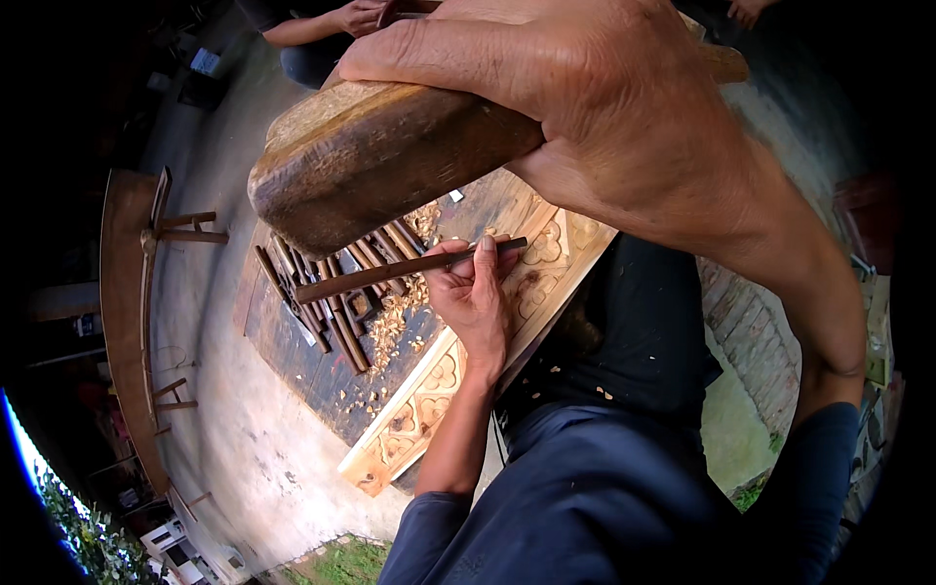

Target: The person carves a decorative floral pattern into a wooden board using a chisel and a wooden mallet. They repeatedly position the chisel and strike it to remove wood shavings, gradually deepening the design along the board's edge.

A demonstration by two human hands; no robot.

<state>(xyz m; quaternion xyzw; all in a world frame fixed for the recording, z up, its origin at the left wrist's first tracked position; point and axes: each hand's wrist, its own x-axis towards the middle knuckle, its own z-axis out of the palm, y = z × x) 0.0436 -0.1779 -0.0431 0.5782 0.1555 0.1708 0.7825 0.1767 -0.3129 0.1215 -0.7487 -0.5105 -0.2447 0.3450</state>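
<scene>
My left hand point(476, 304) is closed round a long dark chisel point(361, 280), thumb pressed along its shaft. The chisel slants over a pale wooden board point(414, 429) carved with a row of flower-like shapes, its tip end near the carving. Whether that tip touches the wood I cannot tell. Raised close to the camera, my right hand point(624, 97) grips a worn wooden mallet point(390, 166). The thumb lies along the mallet's top; the other fingers are mostly hidden. The mallet's block hangs above the chisel's butt end, apart from it in the picture.
Several chisels point(336, 327) lie in a row on the dark worktable point(302, 366), among curled wood shavings point(390, 327). A long brown bench point(127, 322) stands at the left. Another person's hand point(361, 17) shows at the top left, and a further hand point(748, 11) at the top right.
</scene>
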